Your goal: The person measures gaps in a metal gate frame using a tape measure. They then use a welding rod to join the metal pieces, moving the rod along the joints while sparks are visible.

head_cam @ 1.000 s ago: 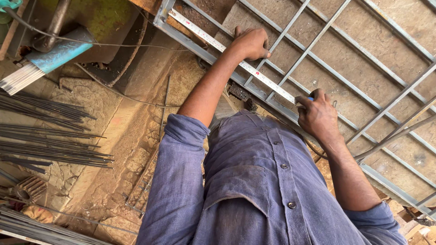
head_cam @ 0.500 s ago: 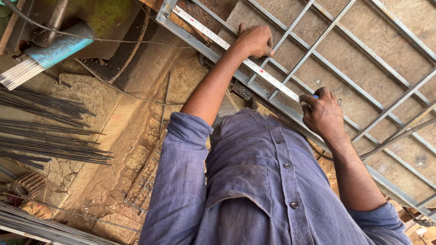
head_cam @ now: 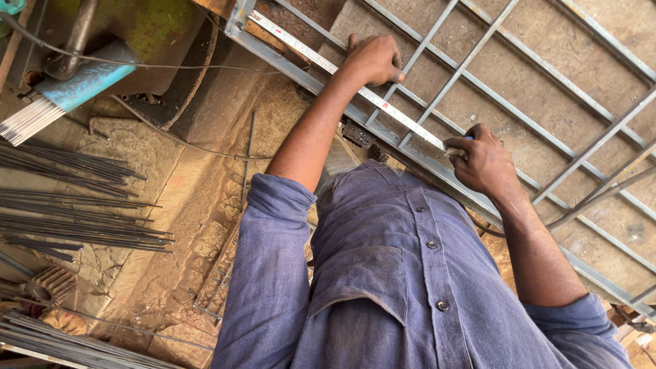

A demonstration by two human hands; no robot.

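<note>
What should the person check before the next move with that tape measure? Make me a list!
1. Tape measure lies flat along the metal frame: ok.
2. Left hand rests on the tape, pinning it down: ok.
3. Right hand grips the tape's other end: ok.
4. Tape's start hooked at the frame's corner: cannot tell.
5. Loose steel rods lie well away from both hands: ok.

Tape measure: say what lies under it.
The tape measure lies along the metal frame's edge bar, crossing two thin bars. The left hand presses it down; the right hand covers its case end, so what is beneath there is hidden.
</note>
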